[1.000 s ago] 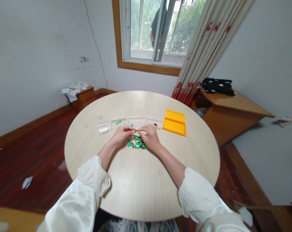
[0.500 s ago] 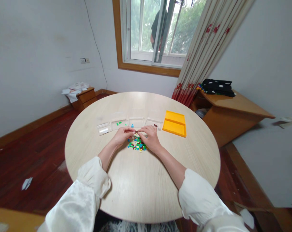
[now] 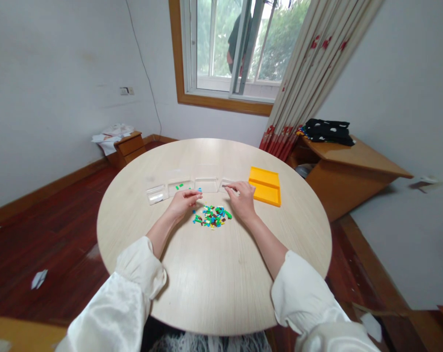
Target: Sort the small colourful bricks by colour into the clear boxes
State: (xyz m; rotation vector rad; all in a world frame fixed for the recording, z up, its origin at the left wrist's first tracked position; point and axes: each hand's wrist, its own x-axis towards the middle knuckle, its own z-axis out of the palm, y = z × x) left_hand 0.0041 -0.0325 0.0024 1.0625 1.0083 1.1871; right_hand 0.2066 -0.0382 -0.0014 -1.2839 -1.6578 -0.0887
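A loose pile of small toy building bricks (image 3: 211, 217), green, blue, brown and yellow, lies on the table between my hands. My right hand (image 3: 243, 200) is closed in a pinch on a small brown toy brick (image 3: 225, 186), over the clear box at the right of the row. My left hand (image 3: 182, 204) is at the pile's upper left, thumb and forefinger pressed together; whether anything is between them I cannot make out. Just beyond its fingertips a blue brick (image 3: 200, 189) shows by a clear box. Green bricks (image 3: 179, 186) lie in the clear box (image 3: 169, 189) farther left.
Another clear box (image 3: 157, 194) stands at the row's left end, and one (image 3: 207, 185) in the middle. An open yellow case (image 3: 265, 193) is right of the row. The round table (image 3: 207, 274) has a wooden desk (image 3: 361, 161) beyond its right edge.
My hands have parted. The right hand has moved right and up, carrying the brown toy brick to the clear box; the left has moved slightly left. More of the pile shows.
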